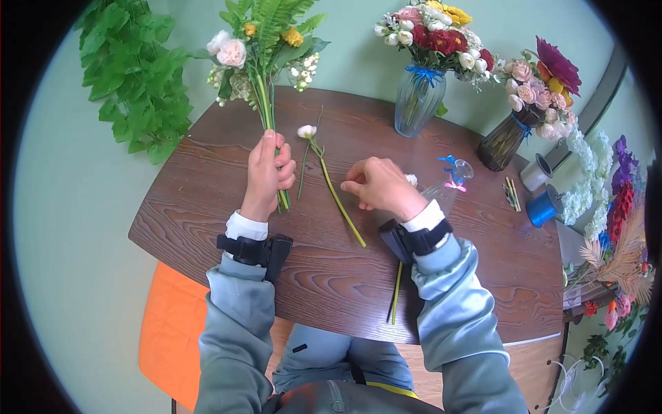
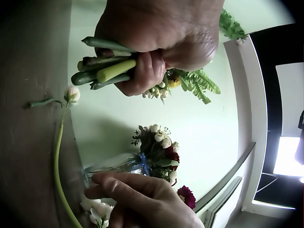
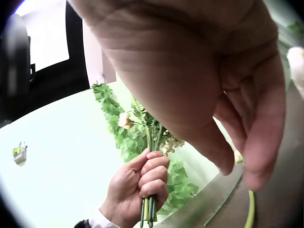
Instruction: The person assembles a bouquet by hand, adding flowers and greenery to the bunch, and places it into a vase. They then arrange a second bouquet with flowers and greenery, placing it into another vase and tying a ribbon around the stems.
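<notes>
In the head view my left hand [image 1: 267, 172] grips the stems of a bouquet [image 1: 265, 48] with fern, pale pink roses, small yellow flowers and white berries. The cut stem ends [image 2: 114, 71] stick out below the fist in the left wrist view. My right hand [image 1: 383, 185] hovers over the table with loosely bent fingers, nothing between them. To its left lies a single white flower [image 1: 307, 131] on a long green stem [image 1: 334, 196], beside a thinner green stem [image 1: 304, 169]. Another stem [image 1: 396, 297] lies under the right forearm, partly hidden.
A blue glass vase [image 1: 416, 103] and a dark vase [image 1: 507, 141], both with flowers, stand at the back. A small clear vase [image 1: 441, 195] is right of the right hand. Ribbon spools [image 1: 545, 205] and short sticks [image 1: 512, 194] lie near the right edge.
</notes>
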The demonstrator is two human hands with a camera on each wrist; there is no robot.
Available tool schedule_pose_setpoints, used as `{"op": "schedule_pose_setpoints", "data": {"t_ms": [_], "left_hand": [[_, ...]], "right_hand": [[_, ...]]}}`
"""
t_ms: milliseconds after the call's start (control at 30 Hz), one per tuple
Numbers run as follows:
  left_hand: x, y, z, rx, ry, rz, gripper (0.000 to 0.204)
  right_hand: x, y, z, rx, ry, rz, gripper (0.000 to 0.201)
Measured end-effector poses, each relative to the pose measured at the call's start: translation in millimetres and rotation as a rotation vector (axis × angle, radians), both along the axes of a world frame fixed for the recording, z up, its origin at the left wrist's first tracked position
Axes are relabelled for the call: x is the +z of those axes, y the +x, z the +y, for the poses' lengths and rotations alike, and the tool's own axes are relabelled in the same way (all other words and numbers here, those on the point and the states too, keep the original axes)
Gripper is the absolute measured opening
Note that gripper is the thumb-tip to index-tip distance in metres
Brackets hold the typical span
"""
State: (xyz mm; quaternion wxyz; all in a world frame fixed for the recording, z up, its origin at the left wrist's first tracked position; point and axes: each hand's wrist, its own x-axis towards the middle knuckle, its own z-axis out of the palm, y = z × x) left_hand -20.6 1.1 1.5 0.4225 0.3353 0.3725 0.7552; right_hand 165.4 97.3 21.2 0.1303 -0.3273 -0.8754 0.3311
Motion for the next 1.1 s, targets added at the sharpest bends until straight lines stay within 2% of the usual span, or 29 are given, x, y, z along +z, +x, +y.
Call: {"op": "schedule_pose_setpoints", "data": {"t_ms": [33, 100, 167, 233, 267, 333, 500, 600, 667, 967, 1100], "left_hand": [[-0.4, 1.5, 0.0, -0.008, -0.01, 0.011, 0.027], [-0.6, 4.0, 0.0, -0.03, -0.015, 0.01, 0.027], [-0.6, 5.7, 0.7, -0.043, -0.006, 0.013, 0.027], [-1.5, 8.1, 0.9, -0.152, 0.005, -0.043, 0.027], [-1.9, 9.6, 0.9, -0.171, 0.007, -0.033, 0.027], [-1.7, 11.6, 0.3, -0.194, 0.016, -0.02, 0.027], [-1.7, 13.0, -1.0, -0.341, 0.068, -0.015, 0.028], [-1.1, 13.5, -1.6, -0.368, 0.062, -0.034, 0.028], [-2.7, 13.2, -1.1, -0.374, 0.065, -0.036, 0.029], [-5.1, 10.6, 0.2, -0.409, 0.1, -0.088, 0.03], [-4.2, 11.0, -0.4, -0.435, 0.117, -0.109, 0.031]], "right_hand": [[3.2, 7.3, -2.2, 0.0, -0.004, -0.007, 0.023], [5.9, 23.8, -7.1, 0.123, 0.528, -0.085, 0.021], [7.2, 39.9, -19.1, 0.083, 0.588, -0.152, 0.021], [14.5, 54.9, -34.8, 0.08, 0.632, -0.334, 0.025], [14.8, 59.9, -39.4, 0.092, 0.647, -0.334, 0.025], [14.6, 68.9, -47.5, 0.004, 0.594, -0.56, 0.026], [-6.7, 77.1, -41.5, 0.041, 0.542, -0.653, 0.03], [-16.6, 76.3, -29.0, 0.066, 0.502, -0.538, 0.027], [-7.9, 71.3, -28.8, 0.015, 0.332, -0.514, 0.025], [-24.3, 73.3, -20.9, -0.127, 0.375, -0.342, 0.015], [-21.9, 71.0, -20.1, -0.136, 0.339, -0.255, 0.018]]}}
